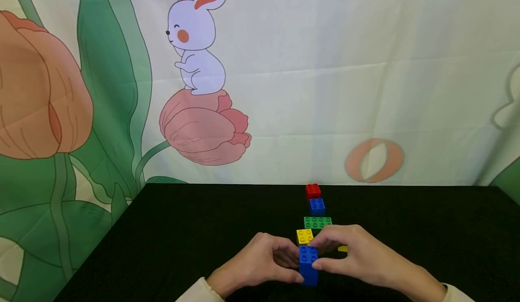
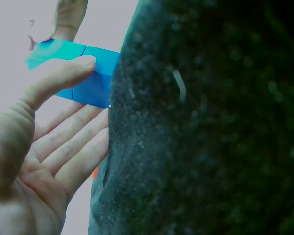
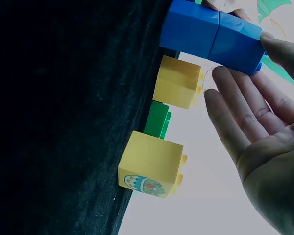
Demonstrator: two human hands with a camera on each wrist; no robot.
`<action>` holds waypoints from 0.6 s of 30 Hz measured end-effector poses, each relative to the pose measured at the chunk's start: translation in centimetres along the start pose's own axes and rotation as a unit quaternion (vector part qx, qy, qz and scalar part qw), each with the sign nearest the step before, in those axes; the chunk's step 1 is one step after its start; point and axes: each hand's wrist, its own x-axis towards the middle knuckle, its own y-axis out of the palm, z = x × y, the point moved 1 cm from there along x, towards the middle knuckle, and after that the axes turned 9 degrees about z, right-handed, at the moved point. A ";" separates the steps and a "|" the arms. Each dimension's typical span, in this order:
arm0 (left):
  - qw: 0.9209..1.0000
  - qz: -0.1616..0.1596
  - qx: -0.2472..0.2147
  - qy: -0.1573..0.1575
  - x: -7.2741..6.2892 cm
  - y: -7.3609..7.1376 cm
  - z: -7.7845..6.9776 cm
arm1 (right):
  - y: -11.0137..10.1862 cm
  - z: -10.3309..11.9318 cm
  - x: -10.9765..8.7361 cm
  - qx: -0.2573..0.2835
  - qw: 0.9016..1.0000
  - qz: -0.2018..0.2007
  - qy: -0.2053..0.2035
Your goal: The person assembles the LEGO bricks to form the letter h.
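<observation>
Two blue toy building blocks stand stacked at the table's near side, the upper block (image 3: 237,44) sitting squarely on the lower block (image 3: 188,29). My left hand (image 1: 260,261) holds the lower one, its thumb on the near side and the other fingers behind. My right hand (image 1: 361,257) pinches the upper one between thumb and fingers. Just behind the stack is a yellow block (image 1: 304,236). A second yellow block (image 3: 149,161), with a printed picture on one side, is mostly hidden by the right hand in the head view.
Farther back, roughly in line, are a long green block (image 1: 318,222), another blue block (image 1: 317,206) and a red block (image 1: 313,191). All stand on the black-covered table (image 1: 183,229). A printed curtain (image 1: 284,90) hangs behind its far edge.
</observation>
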 end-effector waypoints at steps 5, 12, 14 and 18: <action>1.000 -0.002 -0.001 0.000 0.0 0.1 0.0 | 0.1 0.0 0.0 0.007 1.000 0.000 -0.004; 1.000 -0.003 0.003 -0.002 0.0 0.1 -0.1 | -0.1 0.1 0.0 0.019 1.000 -0.001 0.014; 1.000 -0.002 0.002 -0.003 0.0 0.1 -0.2 | 0.0 0.1 0.0 0.028 0.999 -0.001 0.019; 1.000 0.000 0.000 -0.005 0.0 0.2 -0.1 | 0.1 -0.1 -0.1 0.040 0.999 -0.001 0.031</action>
